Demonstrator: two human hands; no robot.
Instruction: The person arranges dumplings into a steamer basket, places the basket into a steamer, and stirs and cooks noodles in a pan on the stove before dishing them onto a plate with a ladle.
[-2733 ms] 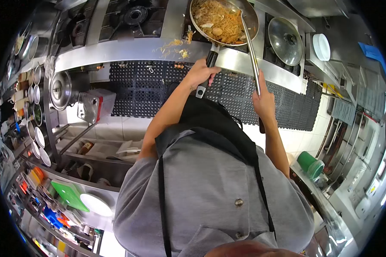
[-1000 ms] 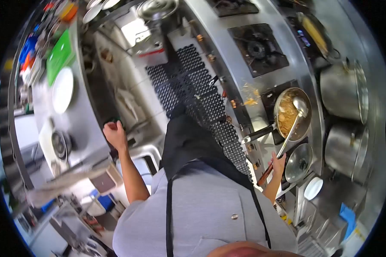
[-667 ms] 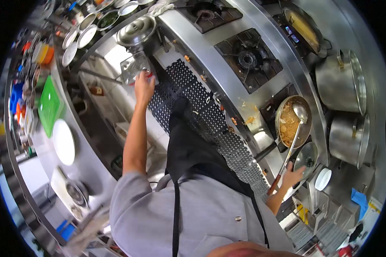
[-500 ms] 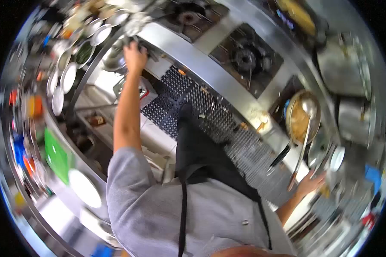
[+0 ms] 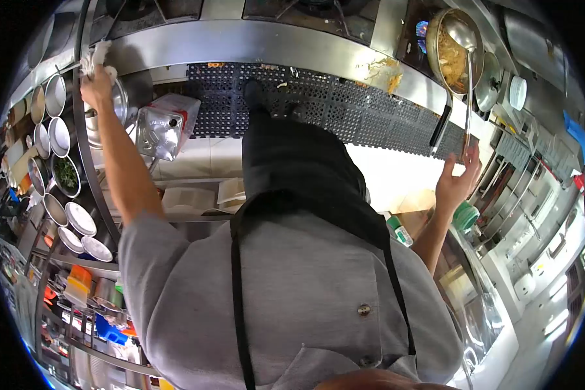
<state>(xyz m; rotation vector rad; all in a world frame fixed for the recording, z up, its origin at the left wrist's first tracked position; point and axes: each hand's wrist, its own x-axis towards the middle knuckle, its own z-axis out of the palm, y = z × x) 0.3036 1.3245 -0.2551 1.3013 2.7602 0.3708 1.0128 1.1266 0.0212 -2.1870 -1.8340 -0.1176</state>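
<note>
My left hand (image 5: 97,90) is closed on a crumpled white cloth (image 5: 95,58) at the left end of the stove's front edge. Just beside it are metal pots (image 5: 118,104). My right hand (image 5: 457,182) is at the right with thumb and fingers apart, close to the handle end of a ladle (image 5: 469,91); whether they touch is unclear. The ladle's bowl rests in a pan (image 5: 446,62) of brownish food on a burner with a blue flame. The pan's black handle (image 5: 441,125) points toward me.
Several bowls stand at the left, one with green herbs (image 5: 65,175). A metal container (image 5: 158,132) sits below the stove edge. Black perforated matting (image 5: 331,104) covers the floor. Near my right arm are a green-lidded jar (image 5: 465,216) and a pan lid (image 5: 488,84).
My view has turned, so the stove edge now runs nearly level across the top. My left hand has reached the white cloth. My right hand is now closer to the ladle's handle end.
</note>
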